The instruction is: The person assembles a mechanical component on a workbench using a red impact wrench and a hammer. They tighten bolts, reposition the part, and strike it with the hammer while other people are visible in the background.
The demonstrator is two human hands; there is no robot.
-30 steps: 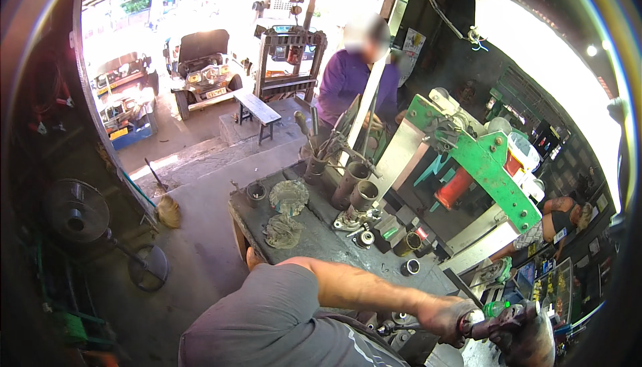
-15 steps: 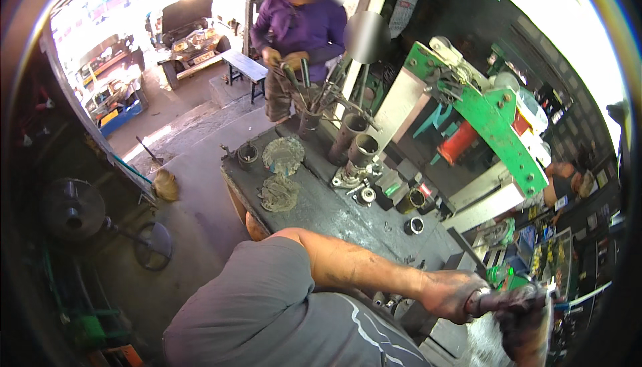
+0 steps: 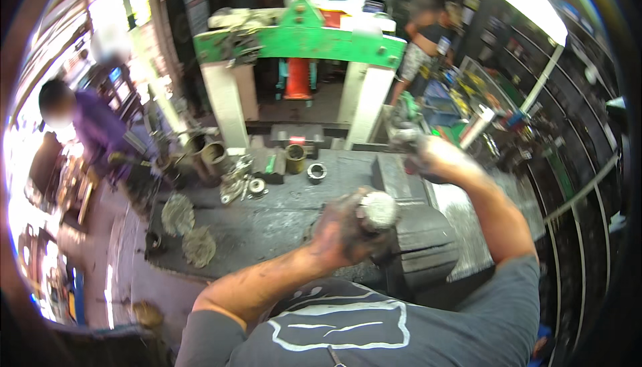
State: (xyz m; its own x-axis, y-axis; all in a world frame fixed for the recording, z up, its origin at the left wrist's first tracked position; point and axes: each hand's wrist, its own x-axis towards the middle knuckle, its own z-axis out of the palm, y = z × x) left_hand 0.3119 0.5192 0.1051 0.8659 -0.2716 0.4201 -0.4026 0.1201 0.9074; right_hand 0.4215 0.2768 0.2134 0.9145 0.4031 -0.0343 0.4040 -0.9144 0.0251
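My left hand [image 3: 341,233], blackened with grease, is wrapped round a metal cylinder [image 3: 378,210] whose pale round end faces up. It is held over the front of the workbench [image 3: 267,223], close beside a big grey bench vise [image 3: 428,243]. Farther right and back, my right hand [image 3: 431,159] is smeared by motion. Its fingers look curled at a greyish metal piece [image 3: 404,136], too blurred to name. Left of my left hand, a metal ring [image 3: 317,173] and a small round part [image 3: 257,186] lie on the bench.
Two dirty rags [image 3: 199,246] and several upright metal tubes [image 3: 214,156] occupy the bench's left. A green-and-white press frame [image 3: 301,42] stands behind. A person in purple [image 3: 100,129] is at the far left; another person [image 3: 428,42] is at the back right. A metal sheet [image 3: 491,220] lies right of the vise.
My view has swung right. My hands, together on a dark cylindrical part before, are now apart: the left by the vise with the metal cylinder, the right farther back.
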